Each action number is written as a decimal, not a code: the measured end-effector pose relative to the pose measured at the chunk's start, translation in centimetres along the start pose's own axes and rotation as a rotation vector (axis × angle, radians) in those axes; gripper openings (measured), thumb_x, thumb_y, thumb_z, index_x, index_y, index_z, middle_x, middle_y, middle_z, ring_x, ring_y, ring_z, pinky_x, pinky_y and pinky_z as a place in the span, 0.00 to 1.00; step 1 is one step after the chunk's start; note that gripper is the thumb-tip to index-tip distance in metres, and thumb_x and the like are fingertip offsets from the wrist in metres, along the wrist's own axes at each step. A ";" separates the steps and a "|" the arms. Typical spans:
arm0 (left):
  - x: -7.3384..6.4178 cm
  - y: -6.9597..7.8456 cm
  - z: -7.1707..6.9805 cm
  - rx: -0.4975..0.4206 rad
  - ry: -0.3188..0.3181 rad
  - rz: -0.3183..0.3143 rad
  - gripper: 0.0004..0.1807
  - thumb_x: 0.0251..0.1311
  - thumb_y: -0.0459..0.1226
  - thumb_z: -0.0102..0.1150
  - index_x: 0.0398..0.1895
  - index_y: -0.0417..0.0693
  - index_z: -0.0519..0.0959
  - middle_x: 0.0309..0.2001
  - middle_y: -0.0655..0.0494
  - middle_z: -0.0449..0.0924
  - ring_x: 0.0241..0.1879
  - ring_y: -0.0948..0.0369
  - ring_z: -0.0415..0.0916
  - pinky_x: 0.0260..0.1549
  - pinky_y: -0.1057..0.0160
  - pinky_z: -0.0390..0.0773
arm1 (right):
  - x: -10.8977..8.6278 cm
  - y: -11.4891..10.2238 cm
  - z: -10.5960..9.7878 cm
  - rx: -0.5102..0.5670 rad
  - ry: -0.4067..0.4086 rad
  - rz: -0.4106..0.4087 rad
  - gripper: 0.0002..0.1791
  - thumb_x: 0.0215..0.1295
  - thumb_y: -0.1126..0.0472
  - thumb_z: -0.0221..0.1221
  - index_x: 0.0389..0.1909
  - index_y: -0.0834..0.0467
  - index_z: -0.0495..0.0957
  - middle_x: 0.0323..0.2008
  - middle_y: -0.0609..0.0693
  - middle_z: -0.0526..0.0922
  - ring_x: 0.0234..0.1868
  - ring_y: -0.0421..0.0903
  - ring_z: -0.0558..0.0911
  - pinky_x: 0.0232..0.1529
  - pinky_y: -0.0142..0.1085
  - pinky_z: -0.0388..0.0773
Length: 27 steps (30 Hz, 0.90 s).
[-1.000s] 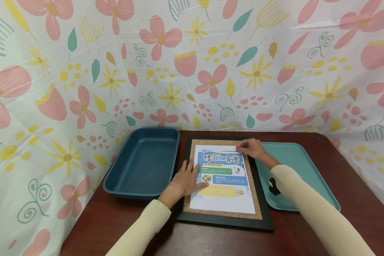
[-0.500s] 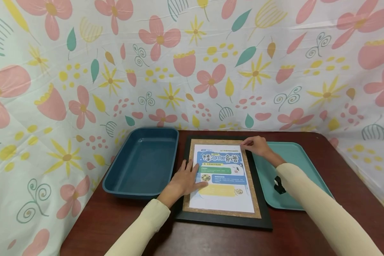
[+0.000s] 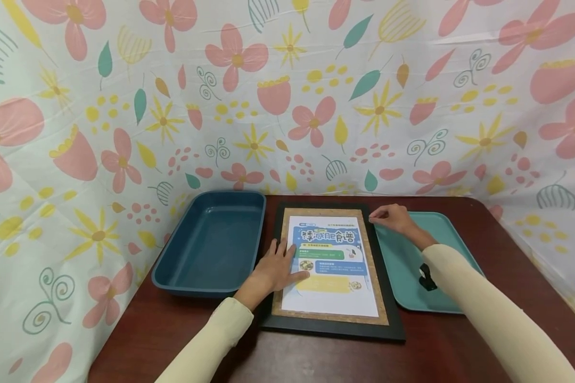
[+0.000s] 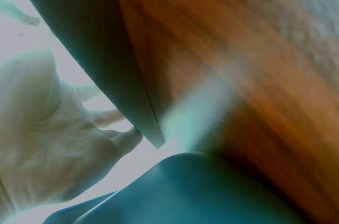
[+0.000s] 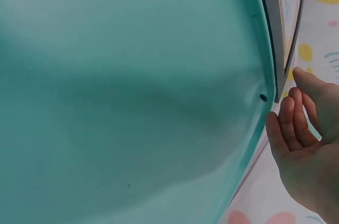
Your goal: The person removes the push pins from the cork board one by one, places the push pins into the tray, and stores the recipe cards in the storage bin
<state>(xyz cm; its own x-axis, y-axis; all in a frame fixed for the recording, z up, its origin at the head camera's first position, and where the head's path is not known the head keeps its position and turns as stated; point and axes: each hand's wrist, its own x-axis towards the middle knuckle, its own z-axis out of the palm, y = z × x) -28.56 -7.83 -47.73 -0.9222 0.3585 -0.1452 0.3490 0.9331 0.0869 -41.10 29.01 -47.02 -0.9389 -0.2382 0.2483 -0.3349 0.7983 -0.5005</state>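
A printed sheet (image 3: 329, 303) with Chinese lettering lies on a corkboard (image 3: 335, 318) with a black frame (image 3: 335, 332). My left hand (image 3: 271, 270) rests spread on the sheet's left edge and the cork beside it. In the left wrist view the left hand (image 4: 50, 123) shows at the frame's side. My right hand (image 3: 396, 219) hovers near the frame's upper right corner, off the sheet, over the edge of a teal tray (image 3: 407, 295). Seen from the right wrist, this hand (image 5: 312, 144) has loosely bent fingers, thumb apart, with nothing visible between them.
A deep blue basin (image 3: 208, 255) stands left of the board. The teal tray lies to the right, partly under my right forearm. All stand on a dark red-brown table (image 3: 316, 361). A floral cloth (image 3: 287, 80) hangs behind and at the sides.
My right hand has moved right from the sheet's upper right corner to beyond the frame's edge. The left hand has stayed on the sheet, and the sheet lies as before.
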 end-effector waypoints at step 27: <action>-0.2 0.1 -0.1 0.015 0.010 0.000 0.52 0.57 0.73 0.38 0.77 0.53 0.48 0.76 0.46 0.39 0.74 0.43 0.37 0.65 0.46 0.59 | -1.7 2.9 0.0 -0.006 -0.012 -0.043 0.07 0.60 0.63 0.65 0.34 0.63 0.86 0.34 0.59 0.86 0.32 0.49 0.83 0.31 0.39 0.79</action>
<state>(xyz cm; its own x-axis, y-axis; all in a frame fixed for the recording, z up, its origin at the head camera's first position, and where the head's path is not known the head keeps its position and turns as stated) -28.38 -7.76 -47.61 -0.9239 0.3580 -0.1351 0.3512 0.9335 0.0722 -40.50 31.68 -48.88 -0.9245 -0.2791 0.2596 -0.3747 0.7902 -0.4849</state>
